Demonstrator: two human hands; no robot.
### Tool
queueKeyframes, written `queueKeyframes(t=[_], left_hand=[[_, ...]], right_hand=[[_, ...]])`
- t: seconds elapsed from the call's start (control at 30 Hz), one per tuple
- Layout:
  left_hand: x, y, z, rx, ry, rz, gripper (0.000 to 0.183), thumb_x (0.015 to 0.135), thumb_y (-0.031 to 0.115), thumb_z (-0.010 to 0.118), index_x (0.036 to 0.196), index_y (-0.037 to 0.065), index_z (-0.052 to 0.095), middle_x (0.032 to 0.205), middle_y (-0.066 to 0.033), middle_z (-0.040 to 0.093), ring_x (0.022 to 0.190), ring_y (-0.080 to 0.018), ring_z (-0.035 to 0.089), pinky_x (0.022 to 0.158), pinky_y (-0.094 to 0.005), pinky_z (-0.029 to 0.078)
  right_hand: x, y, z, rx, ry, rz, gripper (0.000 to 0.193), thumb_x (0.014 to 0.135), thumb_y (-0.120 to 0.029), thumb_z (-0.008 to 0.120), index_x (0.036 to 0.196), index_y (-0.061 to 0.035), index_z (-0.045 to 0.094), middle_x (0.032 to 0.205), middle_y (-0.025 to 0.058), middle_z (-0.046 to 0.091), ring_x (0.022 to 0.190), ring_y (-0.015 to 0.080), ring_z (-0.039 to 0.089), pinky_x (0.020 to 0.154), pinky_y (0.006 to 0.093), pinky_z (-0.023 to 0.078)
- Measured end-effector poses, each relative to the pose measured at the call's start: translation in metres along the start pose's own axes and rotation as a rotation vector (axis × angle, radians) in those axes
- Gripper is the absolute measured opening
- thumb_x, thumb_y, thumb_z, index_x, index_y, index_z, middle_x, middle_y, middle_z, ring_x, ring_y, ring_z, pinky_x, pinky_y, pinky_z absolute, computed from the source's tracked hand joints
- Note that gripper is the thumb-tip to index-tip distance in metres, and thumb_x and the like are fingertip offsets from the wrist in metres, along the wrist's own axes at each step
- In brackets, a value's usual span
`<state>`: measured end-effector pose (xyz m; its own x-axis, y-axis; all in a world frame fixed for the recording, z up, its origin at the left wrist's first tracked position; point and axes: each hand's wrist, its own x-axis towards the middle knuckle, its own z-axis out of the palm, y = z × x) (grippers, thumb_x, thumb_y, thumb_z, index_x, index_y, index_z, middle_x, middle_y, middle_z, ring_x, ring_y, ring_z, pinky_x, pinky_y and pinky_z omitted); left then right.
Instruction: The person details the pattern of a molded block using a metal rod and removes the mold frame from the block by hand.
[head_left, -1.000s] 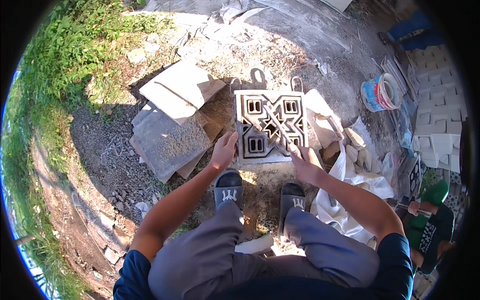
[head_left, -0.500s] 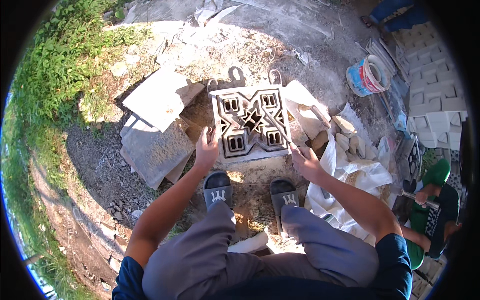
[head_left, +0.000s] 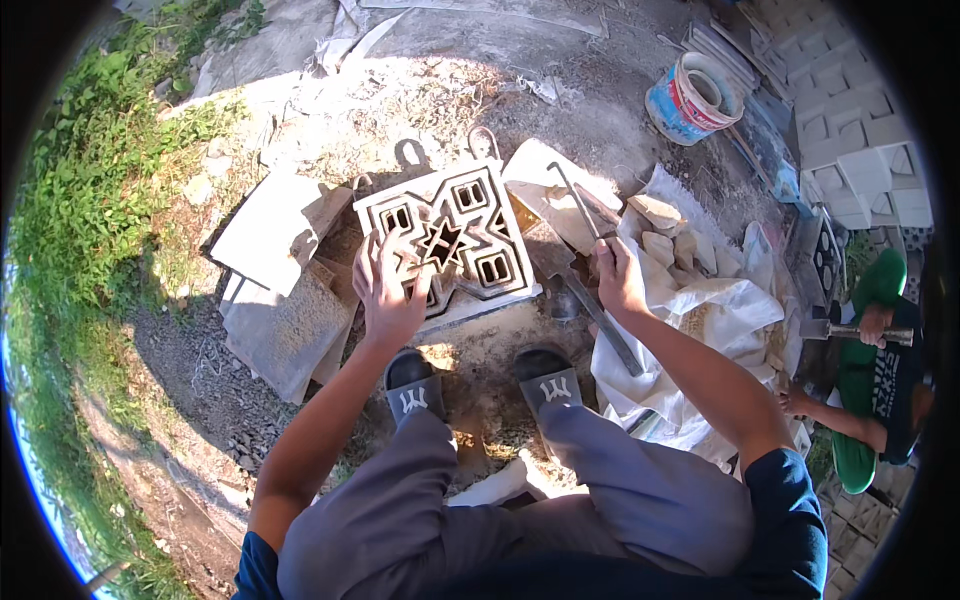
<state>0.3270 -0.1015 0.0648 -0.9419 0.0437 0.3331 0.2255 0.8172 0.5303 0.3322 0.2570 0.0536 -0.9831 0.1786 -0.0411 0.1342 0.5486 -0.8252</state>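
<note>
A square, pale-rimmed ventilation-block mould (head_left: 508, 235), with a star in dark metal and slotted squares in its face, lies tilted in front of my feet. My left hand (head_left: 388, 292) rests on its near left part, fingers spread over the pattern. Off the mould's right side, my right hand (head_left: 620, 278) is closed around a thin metal rod (head_left: 577, 200) with a hooked far end. Beneath that hand, a dark flat bar (head_left: 612, 335) lies slanting down over a white plastic sack (head_left: 690, 335). Wire loops (head_left: 483, 142) stand at the mould's far edge.
Stacked flat slabs (head_left: 285, 335) lie left of the mould. Stone pieces (head_left: 660, 212) sit by the sack. A paint bucket (head_left: 692, 100) stands far right, near stacked pale blocks (head_left: 860, 140). At the right, another person (head_left: 875, 375) holds a metal tool. Weeds (head_left: 90, 190) grow left.
My left hand has moved from the mould's left edge onto its face. My right hand has drawn away to the right with the rod. The mould now appears turned, and the view has shifted.
</note>
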Motion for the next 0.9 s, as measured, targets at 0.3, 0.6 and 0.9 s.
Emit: queueKeyframes(t=[0.3, 0.6, 0.9], left_hand=[[0.008, 0.018, 0.006, 0.172, -0.203, 0.101, 0.072, 0.086, 0.043, 0.064, 0.147, 0.012, 0.043, 0.154, -0.0189, 0.032, 0.146, -0.0367, 0.023, 0.113, -0.0666, 0.012], [0.0, 0.006, -0.006, 0.133, -0.278, 0.093, 0.074, 0.089, 0.047, 0.063, 0.148, 0.011, 0.04, 0.156, -0.0195, 0.029, 0.149, -0.037, 0.017, 0.115, -0.0654, 0.008], [-0.013, -0.005, -0.018, 0.134, -0.316, 0.095, 0.073, 0.091, 0.043, 0.063, 0.148, 0.007, 0.038, 0.156, -0.0206, 0.026, 0.148, -0.0406, 0.017, 0.114, -0.0644, 0.014]], right_hand=[[0.006, 0.024, -0.003, -0.097, -0.065, 0.017, 0.025, 0.099, -0.025, 0.056, 0.095, -0.001, 0.06, 0.077, 0.0181, 0.061, 0.074, 0.0351, 0.059, 0.072, 0.0437, 0.046], [-0.059, 0.009, -0.002, -0.606, -0.51, 0.175, 0.046, 0.089, -0.037, 0.069, 0.11, 0.0014, 0.053, 0.114, 0.0282, 0.061, 0.108, 0.0445, 0.061, 0.09, 0.0511, 0.047], [-0.043, 0.001, -0.029, -0.292, -0.53, 0.279, 0.029, 0.09, -0.03, 0.068, 0.096, -0.0016, 0.067, 0.079, 0.0161, 0.066, 0.074, 0.0327, 0.064, 0.071, 0.0418, 0.051]])
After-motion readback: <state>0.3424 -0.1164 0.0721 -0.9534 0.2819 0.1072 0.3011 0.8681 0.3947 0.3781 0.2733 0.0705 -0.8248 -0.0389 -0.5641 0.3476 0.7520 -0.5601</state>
